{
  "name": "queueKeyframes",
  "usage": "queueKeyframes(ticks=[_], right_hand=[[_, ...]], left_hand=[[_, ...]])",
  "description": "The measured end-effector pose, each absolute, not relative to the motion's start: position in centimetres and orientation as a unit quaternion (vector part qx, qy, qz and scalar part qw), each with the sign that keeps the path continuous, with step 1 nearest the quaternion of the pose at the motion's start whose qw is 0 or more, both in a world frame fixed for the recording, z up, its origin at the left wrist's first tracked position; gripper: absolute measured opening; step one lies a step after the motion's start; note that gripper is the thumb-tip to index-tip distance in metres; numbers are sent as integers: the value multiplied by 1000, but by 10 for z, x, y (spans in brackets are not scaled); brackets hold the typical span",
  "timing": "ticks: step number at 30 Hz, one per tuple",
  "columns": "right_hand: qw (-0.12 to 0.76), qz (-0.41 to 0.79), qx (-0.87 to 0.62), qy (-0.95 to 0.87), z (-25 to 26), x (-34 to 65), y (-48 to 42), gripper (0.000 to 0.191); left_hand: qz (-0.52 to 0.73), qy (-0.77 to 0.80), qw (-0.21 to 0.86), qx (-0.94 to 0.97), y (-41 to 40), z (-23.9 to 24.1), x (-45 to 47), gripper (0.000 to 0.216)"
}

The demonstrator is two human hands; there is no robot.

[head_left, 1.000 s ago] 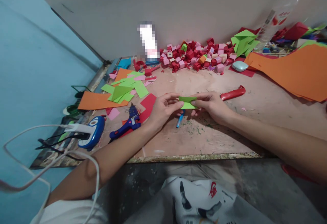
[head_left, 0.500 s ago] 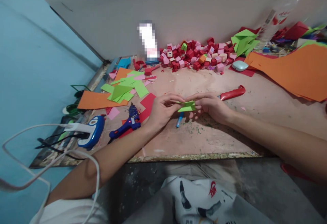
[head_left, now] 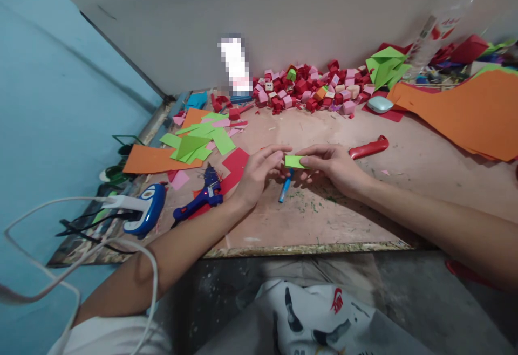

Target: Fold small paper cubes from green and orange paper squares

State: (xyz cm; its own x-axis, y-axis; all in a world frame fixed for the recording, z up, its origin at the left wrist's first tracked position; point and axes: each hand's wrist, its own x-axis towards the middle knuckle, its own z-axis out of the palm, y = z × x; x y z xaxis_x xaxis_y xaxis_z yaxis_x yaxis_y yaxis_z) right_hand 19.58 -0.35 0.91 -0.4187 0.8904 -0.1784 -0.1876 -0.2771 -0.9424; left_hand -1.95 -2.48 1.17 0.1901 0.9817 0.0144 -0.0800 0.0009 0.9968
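Broadly, a flat wooden table (head_left: pixel 259 225), its surface pale, scuffed and its front edge rough like chipboard, carried everything and served the heap of paper cubes (head_left: pixel 303 89) as a base. Right of the heap lay large orange sheets (head_left: pixel 469 115), smooth but gently curled. The heap itself was a jumble of crisp-edged little blocks, mostly red and pink. A clear plastic bottle (head_left: pixel 439 34) with a printed label leaned at the heap's right. Left of the heap, flat green offcuts (head_left: pixel 222 140) overlapped in strips and angular pieces.

Both hands were in front of the heap. The right hand (head_left: pixel 335 166) pinched a green paper piece under its thumb; the left hand (head_left: pixel 263 169) had its fingers curved beside the paper's other end, though whether they gripped it I could not tell. Left-front of the heap lay a blue plastic glue gun (head_left: pixel 204 197), its nozzle end crusted and dark. A glossy red handle (head_left: pixel 369 148) rested front-right of the heap, and a smooth, rounded pale case (head_left: pixel 379 104) just right of it. Before the heap lay a slim blue tube (head_left: pixel 285 189), and above that was the green paper piece (head_left: pixel 292 162), narrow and rectangular. Tiny green crumbs (head_left: pixel 319 204) speckled the wood in front of the heap.
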Motion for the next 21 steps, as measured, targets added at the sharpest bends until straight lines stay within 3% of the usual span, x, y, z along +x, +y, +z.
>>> queueKeyframes(ticks=[5, 21], right_hand=[[403, 692, -383, -460, 11, 195, -5, 35], [326, 676, -360, -553, 11, 196, -3, 48]], left_hand=[[450, 451, 545, 545, -26, 15, -15, 36], [528, 471, 487, 512, -23, 13, -14, 31]])
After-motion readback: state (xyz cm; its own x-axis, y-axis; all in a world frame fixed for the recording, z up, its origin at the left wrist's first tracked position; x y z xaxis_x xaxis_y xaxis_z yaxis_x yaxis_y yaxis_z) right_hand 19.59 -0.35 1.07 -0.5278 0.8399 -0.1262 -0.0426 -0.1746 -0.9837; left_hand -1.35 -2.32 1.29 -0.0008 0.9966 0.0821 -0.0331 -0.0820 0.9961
